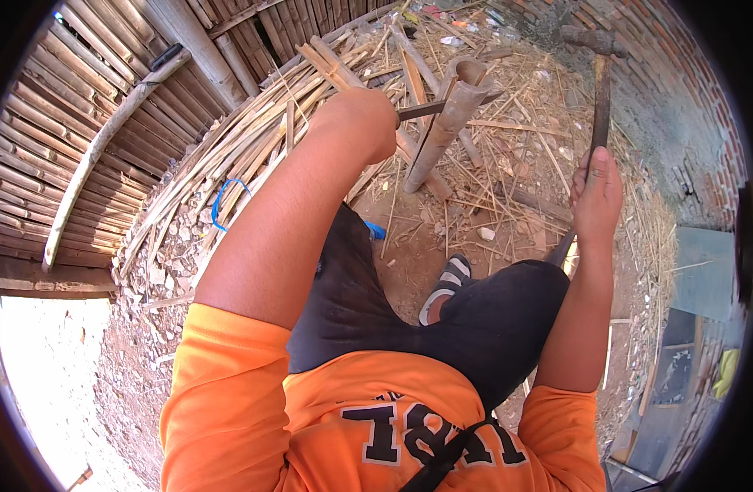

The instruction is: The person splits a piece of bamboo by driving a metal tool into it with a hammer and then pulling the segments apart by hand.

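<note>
My left hand (356,123) is closed around the handle end of a long dark knife, the handle itself hidden by my fingers. The knife's blade (422,110) runs crosswise through a bamboo tube (450,127), its tip showing on the right side. The hollow tube stands slightly tilted, its open end up, with a dark split running down from the blade. Off to the right, my right hand (598,193) grips a hammer (602,98) by its long handle. The hammer's metal head is up, apart from the blade and the tube.
Split bamboo strips (253,156) lie heaped behind my left arm. Shavings and scraps litter the dirt floor around the tube. A slatted bamboo wall (89,123) stands left, a brick wall (680,90) right. My sandalled foot (448,287) is close to the tube's base.
</note>
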Motion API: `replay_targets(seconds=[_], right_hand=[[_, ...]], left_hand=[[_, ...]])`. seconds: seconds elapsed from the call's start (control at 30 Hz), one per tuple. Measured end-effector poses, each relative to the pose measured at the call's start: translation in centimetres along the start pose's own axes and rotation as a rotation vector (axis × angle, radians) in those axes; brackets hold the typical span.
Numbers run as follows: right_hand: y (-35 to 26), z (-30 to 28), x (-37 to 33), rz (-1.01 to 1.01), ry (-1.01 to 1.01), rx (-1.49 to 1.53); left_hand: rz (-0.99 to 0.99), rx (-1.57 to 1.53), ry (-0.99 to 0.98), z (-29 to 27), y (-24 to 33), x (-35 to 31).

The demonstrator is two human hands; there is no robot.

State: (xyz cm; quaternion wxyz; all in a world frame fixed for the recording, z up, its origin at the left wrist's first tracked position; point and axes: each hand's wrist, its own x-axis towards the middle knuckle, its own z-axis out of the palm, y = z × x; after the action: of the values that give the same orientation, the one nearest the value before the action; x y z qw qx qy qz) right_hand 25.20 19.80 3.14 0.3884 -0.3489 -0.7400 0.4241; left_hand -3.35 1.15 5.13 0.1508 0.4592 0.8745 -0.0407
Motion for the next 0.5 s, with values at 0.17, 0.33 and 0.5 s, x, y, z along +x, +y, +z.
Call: replay_targets(seconds=[0.17, 0.33, 0.5], right_hand=[[4.0, 2.2, -1.7, -0.081, -0.064, -0.539], [-1.6, 1.4, -0.8, 0.054, 0.059, 0.084], [7.3, 3.7, -2.5, -0.145, 0.023, -0.308]], left_hand=[[0.007, -0.046, 0.024, -0.7, 1.0, -0.5], [-0.031, -0.042, -0.002, -0.2, -0.1, -1.0], [-0.005, -0.057, 0.016, -0.9, 1.4, -1.0]])
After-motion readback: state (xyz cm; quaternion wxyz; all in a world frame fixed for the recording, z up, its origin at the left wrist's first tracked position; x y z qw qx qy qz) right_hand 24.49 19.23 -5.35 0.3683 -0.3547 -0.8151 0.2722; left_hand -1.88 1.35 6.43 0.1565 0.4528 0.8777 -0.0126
